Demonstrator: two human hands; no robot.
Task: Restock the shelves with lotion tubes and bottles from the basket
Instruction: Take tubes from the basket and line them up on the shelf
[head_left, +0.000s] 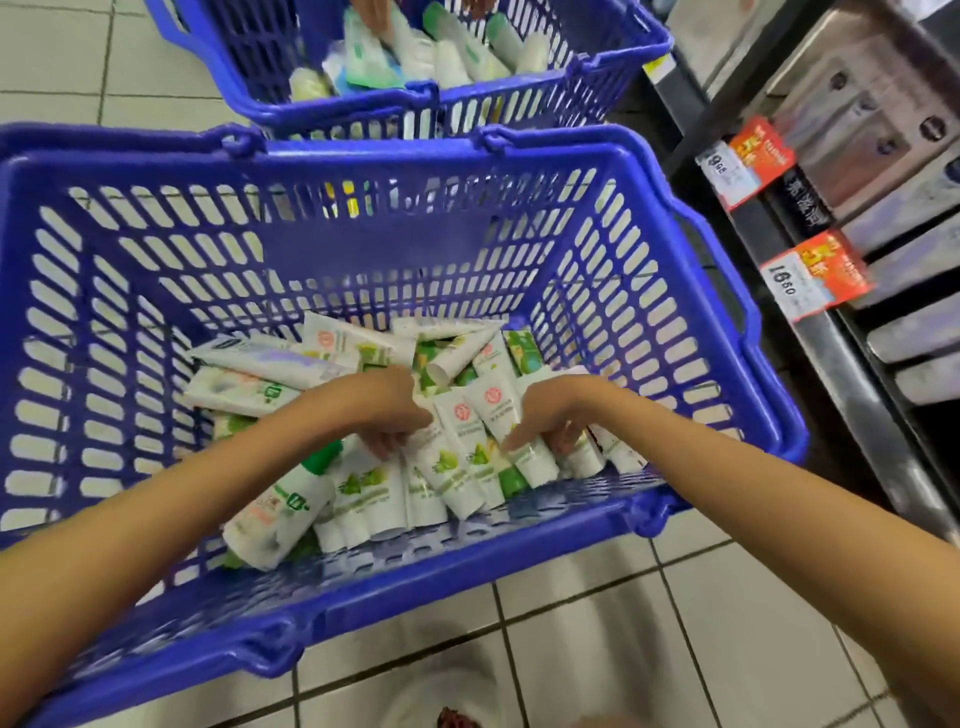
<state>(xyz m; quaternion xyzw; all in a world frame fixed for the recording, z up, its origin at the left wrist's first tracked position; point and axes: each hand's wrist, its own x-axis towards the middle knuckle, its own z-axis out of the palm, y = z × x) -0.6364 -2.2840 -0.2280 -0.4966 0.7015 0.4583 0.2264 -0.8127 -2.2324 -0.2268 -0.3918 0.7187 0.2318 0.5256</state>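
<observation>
A big blue plastic basket (363, 244) stands on the tiled floor and holds a pile of white and green lotion tubes (470, 457). A white bottle with a green cap (280, 514) lies at the near left of the pile. Both my arms reach down into the basket. My left hand (387, 415) is curled over the tubes in the middle, fingers closed around some of them. My right hand (550, 415) grips a bunch of upright tubes, the index finger pressed along one. Fingertips are partly hidden among the tubes.
A second blue basket (613, 67) with more tubes and bottles stands just behind the first. Dark shelves (852, 364) with red price tags (815, 275) and boxed goods run along the right. White floor tiles (727, 623) lie below me.
</observation>
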